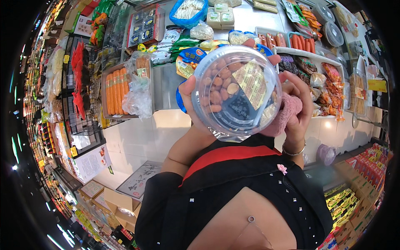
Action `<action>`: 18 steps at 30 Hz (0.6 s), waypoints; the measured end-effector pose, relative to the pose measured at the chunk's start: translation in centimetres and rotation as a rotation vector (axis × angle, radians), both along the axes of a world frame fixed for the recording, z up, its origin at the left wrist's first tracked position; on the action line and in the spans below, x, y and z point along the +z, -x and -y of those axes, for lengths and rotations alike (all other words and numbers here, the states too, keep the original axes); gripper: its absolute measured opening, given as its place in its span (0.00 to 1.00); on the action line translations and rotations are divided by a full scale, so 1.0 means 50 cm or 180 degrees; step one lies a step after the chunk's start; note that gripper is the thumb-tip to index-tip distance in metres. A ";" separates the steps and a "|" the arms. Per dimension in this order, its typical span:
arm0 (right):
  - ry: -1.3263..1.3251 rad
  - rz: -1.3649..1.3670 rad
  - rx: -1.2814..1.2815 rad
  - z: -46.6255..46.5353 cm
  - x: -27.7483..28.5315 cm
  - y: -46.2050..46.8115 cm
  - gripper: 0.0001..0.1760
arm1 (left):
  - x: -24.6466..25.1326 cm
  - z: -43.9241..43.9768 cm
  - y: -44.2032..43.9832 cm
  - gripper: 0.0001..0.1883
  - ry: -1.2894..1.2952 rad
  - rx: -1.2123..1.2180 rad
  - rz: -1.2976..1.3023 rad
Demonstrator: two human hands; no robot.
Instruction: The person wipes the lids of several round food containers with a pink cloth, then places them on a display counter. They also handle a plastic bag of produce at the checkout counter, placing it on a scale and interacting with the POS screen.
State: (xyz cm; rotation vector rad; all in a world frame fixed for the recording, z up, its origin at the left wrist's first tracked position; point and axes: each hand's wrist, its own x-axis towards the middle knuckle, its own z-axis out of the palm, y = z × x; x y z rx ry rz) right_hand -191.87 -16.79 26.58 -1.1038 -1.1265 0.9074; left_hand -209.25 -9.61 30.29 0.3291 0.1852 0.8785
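A round clear plastic tub (232, 89) of shelled peanuts and small packets is held up close before my chest. My left hand (192, 106) grips its left side, with fingers seen through the plastic and some fingertips showing past the upper right rim. My right hand (297, 103) holds a folded pink cloth (286, 115) against the tub's right side. Behind the tub, a blue and yellow snack packet (189, 61) lies partly covered. Much of my left palm is hidden by the tub.
A metal counter (168, 84) carries a tray of sausages (115, 90), a blue bag of white strips (189, 11) and a white tray (312, 51) of wrapped snacks. Wire racks (89, 125) stand at left. An opened cardboard box (120, 203) sits lower left; stacked cartons (359, 206) stand lower right.
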 end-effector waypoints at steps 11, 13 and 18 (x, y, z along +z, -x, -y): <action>-0.0119 0.0590 -0.0166 0.021 -0.004 -0.015 0.41 | 0.001 0.018 0.011 0.54 -0.0057 -0.0235 0.0090; -0.0101 0.0588 -0.0155 0.025 -0.004 -0.014 0.41 | 0.003 0.020 0.013 0.54 -0.0049 -0.0246 0.0111; -0.0216 0.0467 -0.0157 0.030 -0.008 -0.009 0.41 | 0.007 0.026 0.019 0.53 -0.0028 -0.0300 0.0177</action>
